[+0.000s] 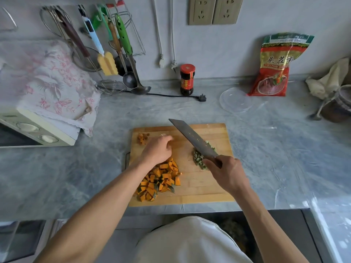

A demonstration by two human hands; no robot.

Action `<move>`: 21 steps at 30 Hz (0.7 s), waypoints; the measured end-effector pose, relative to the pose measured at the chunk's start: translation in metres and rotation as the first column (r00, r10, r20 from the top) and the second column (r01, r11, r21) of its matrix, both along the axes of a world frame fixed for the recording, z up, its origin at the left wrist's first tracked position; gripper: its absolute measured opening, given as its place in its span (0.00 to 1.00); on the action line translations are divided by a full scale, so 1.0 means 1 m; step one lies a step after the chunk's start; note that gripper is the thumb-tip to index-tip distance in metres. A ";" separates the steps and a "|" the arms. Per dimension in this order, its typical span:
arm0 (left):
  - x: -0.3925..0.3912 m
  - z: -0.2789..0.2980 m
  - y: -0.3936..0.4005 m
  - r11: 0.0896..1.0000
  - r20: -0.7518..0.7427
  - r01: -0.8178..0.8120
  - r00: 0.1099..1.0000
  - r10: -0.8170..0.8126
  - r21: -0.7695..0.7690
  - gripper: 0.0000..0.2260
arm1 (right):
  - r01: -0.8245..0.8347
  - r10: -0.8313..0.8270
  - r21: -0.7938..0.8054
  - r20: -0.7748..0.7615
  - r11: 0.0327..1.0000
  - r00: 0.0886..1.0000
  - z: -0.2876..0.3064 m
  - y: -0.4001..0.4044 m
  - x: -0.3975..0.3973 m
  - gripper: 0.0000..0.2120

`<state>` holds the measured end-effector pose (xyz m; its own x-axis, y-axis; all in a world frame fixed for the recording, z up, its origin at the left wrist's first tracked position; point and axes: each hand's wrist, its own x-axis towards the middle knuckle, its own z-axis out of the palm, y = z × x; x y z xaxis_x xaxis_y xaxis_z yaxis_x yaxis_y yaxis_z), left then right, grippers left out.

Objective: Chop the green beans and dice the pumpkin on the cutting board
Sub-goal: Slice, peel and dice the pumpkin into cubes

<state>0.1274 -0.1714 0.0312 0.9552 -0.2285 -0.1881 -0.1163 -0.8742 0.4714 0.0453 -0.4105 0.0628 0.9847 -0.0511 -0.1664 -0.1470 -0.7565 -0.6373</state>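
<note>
The red and green packet point(276, 67) leaning against the wall carried big yellow Chinese characters, "头茬" readable, the next one cut off by glare. The smaller print under them was too blurred to read. The label on the dark jar point(187, 80) couldn't be made out.

A pale wooden cutting board point(209, 186) lies on a grey marbled counter point(76, 177). On the board: orange pumpkin cubes point(159, 182) with dark green skin, green chopped beans point(198, 158). Beyond the board, a red-capped dark jar point(187, 79), a red-and-green packet point(275, 65).
</note>
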 end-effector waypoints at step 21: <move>-0.027 -0.018 0.009 0.986 -0.028 -0.162 0.987 0.160 -0.050 0.12 | 0.223 -0.209 0.223 -0.084 0.949 0.974 -0.013 0.011 -0.021 0.27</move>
<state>0.1001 -0.1626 0.0135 0.9758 -0.0821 -0.2028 0.0356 -0.8550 0.5174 0.0239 -0.3994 0.0498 0.9424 -0.2156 -0.2557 -0.3332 -0.5368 -0.7751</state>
